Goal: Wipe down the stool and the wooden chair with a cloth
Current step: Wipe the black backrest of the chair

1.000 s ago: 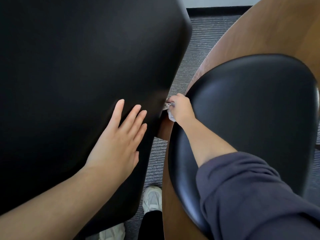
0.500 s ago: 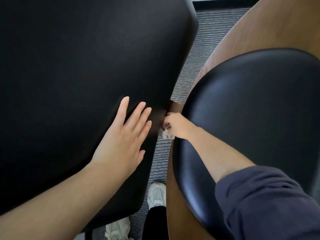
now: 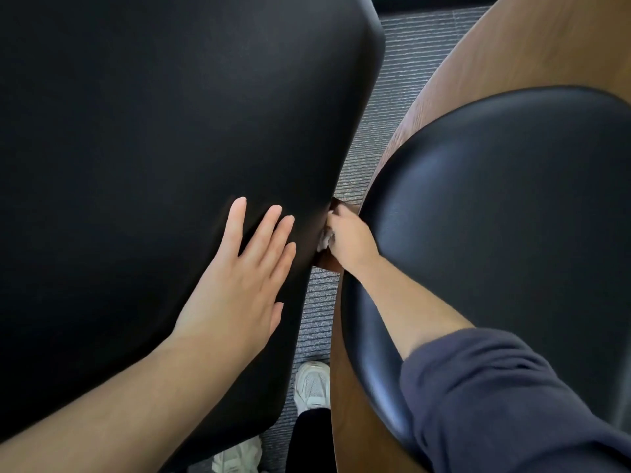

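The cloth [image 3: 324, 241] had slid down the chair's [image 3: 478, 56] rim since a second before. It sat bunched in the curled fingers of the right hand [image 3: 350, 238], against the chair's wood in the gap beside the stool [image 3: 170, 131]. The left hand [image 3: 239, 285] lay flat on the stool, fingers straight and slightly spread. Below were carpet [image 3: 386, 107] and a white shoe [image 3: 312, 384].
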A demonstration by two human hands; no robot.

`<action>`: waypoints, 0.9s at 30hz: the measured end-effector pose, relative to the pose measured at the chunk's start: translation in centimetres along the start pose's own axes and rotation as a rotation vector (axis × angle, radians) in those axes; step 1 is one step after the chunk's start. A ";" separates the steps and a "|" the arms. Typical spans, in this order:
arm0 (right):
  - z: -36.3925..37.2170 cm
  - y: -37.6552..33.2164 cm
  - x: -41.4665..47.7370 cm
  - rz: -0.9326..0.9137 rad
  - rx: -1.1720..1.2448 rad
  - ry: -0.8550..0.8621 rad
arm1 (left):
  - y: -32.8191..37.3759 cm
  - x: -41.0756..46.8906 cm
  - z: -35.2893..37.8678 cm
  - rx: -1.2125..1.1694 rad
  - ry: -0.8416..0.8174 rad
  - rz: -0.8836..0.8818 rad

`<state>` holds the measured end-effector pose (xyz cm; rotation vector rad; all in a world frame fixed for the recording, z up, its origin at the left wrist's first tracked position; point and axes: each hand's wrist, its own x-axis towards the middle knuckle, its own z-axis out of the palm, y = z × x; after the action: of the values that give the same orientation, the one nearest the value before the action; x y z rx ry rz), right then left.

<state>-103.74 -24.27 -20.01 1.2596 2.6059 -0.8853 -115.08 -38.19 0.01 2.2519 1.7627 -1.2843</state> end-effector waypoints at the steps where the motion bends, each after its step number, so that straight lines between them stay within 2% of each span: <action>1: 0.3 0.0 -0.9 -0.059 -0.067 -0.044 | 0.0 0.0 0.0 -0.001 0.000 0.001; 5: 0.7 -0.4 -2.9 -0.174 -0.186 -0.225 | 0.0 -0.1 0.0 0.006 0.012 -0.004; 7: 0.4 -0.7 -3.3 -0.229 -0.144 -0.353 | 0.0 -0.1 0.1 0.010 0.017 -0.008; 9: -0.2 -1.0 -3.7 -0.199 -0.002 -0.446 | -0.1 -0.1 0.1 0.014 0.018 -0.008; 11: -1.2 -0.8 -3.7 -0.074 0.140 -0.387 | -0.1 -0.2 0.1 0.017 0.014 -0.006; 16: -4.0 0.3 -1.6 0.144 0.261 0.132 | 0.1 -0.1 0.1 0.003 0.011 -0.004; 18: -4.4 0.4 -0.3 0.198 0.315 0.239 | 0.1 -0.1 0.2 0.009 0.006 -0.006; 20: -3.7 0.1 0.5 0.207 0.308 0.230 | 0.1 0.0 0.1 0.003 0.001 -0.005; 27: 0.9 -1.5 -2.8 0.092 0.042 -0.101 | 0.0 -0.1 0.1 0.020 0.002 -0.009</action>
<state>-103.21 -27.41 -19.13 1.2980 2.4431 -0.9660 -115.09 -38.33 0.04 2.2590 1.7703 -1.3082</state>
